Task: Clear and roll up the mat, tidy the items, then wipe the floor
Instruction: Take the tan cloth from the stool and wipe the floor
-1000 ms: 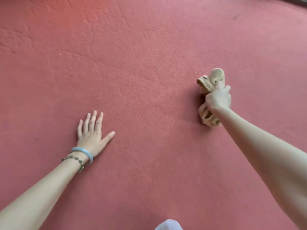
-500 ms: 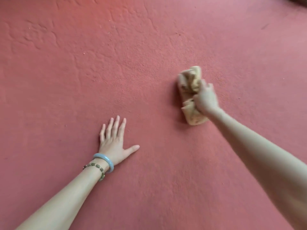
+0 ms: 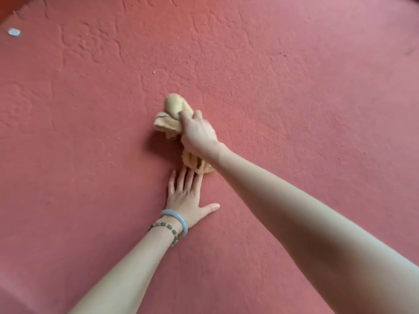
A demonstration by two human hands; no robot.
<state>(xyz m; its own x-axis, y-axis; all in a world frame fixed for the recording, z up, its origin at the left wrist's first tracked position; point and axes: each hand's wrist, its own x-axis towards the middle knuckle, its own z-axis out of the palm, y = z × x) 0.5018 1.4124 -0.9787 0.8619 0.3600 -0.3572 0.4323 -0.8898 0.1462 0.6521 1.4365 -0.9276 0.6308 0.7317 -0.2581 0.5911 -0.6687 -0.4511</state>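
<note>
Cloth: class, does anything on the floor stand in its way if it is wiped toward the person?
Yes. The left hand lies flat on the floor at the near edge of the cloth, fingertips reaching it. The right hand grips the cloth.

Floor (image 3: pixel 294 98) open L, R & ahead; left hand (image 3: pixel 184 198) flat just below cloth (image 3: pixel 167 123); pale bit (image 3: pixel 14 32), maybe litter, far upper-left.
</note>
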